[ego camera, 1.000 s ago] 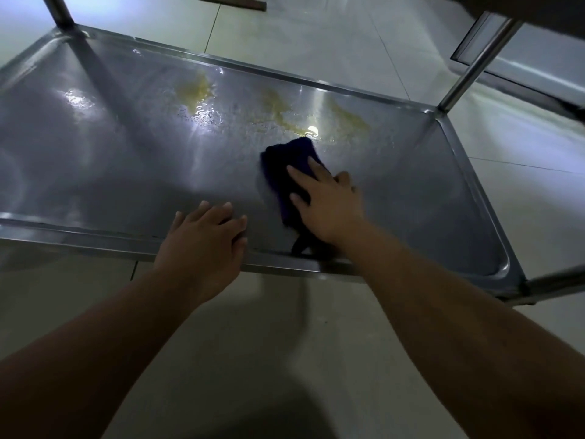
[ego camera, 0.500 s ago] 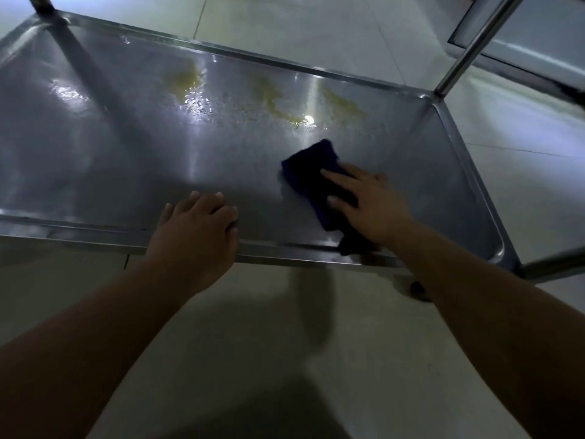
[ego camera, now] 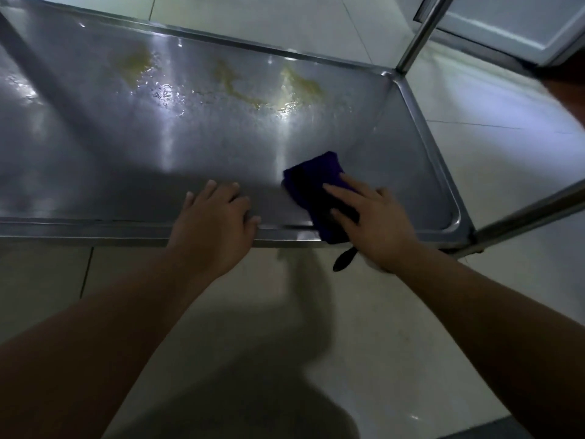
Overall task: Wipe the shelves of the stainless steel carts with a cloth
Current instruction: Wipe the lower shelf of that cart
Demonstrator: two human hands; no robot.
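A low stainless steel cart shelf (ego camera: 133, 144) fills the upper half of the view. Yellowish stains (ego camera: 300, 83) and water drops lie along its far side. A dark blue cloth (ego camera: 313, 175) lies flat near the shelf's front right part, one end hanging over the front rim. My right hand (ego camera: 373, 217) presses on the cloth with straight fingers. My left hand (ego camera: 212, 223) rests on the shelf's front rim, fingers laid flat on the metal.
An upright steel post (ego camera: 418, 36) rises at the shelf's far right corner, and a rail (ego camera: 531, 213) runs out from the near right corner. A second metal frame (ego camera: 512, 23) stands at the top right. Pale tiled floor (ego camera: 285, 343) lies below.
My right hand has slid the cloth to the right and toward the front rim. My left hand has stayed on the front rim.
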